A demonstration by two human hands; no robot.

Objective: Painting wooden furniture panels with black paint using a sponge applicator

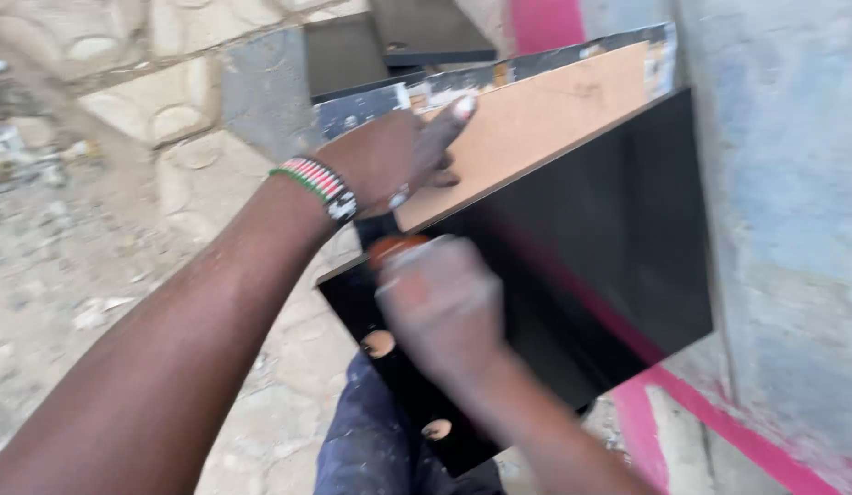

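A glossy black board [609, 247] with round holes near its lower edge stands tilted in front of me. Behind it leans a light brown board [545, 119] with a worn painted edge. My left hand [394, 156], a beaded band on its wrist, rests on the edge of the brown board with fingers stretched over it. My right hand [440, 298], dusty and blurred, is closed around a small orange-tipped object [396, 246] at the black board's top corner; what it is I cannot tell.
A grey-blue wall [784, 229] with a pink stripe [710, 412] stands at the right. Pale stone paving [123, 183] lies at the left. More dark boards [389, 46] lean at the top. My leg in dark trousers [371, 440] is below the board.
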